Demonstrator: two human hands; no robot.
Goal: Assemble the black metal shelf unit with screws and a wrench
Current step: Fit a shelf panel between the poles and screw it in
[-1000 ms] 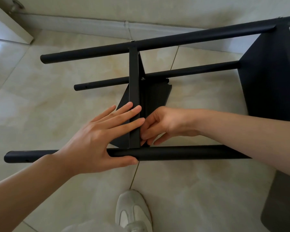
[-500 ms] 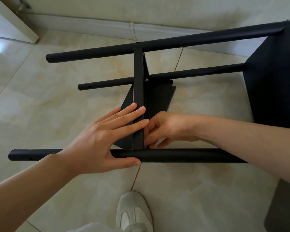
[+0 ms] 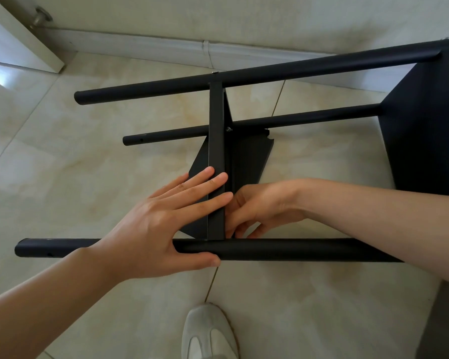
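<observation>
The black shelf unit lies on its side on the tiled floor. Its near pole (image 3: 309, 251) runs left to right below my hands, and two more poles (image 3: 322, 66) lie beyond. My left hand (image 3: 153, 229) presses straight fingers on the edge of the middle shelf panel (image 3: 215, 130), with the thumb along the near pole. My right hand (image 3: 265, 206) has its fingers curled and pinched together at the corner where that panel meets the near pole. What they pinch is hidden. A screw (image 3: 227, 129) shows at the panel's far joint.
A larger black end panel (image 3: 425, 125) stands at the right. My white shoe (image 3: 208, 332) is on the floor below the near pole. A white baseboard (image 3: 166, 51) and a door edge with a metal stop (image 3: 40, 18) lie at the back. A dark object (image 3: 446, 320) sits bottom right.
Both hands stay at the same joint. The right hand's fingertips have shifted slightly down toward the near pole, and the view has drifted a little.
</observation>
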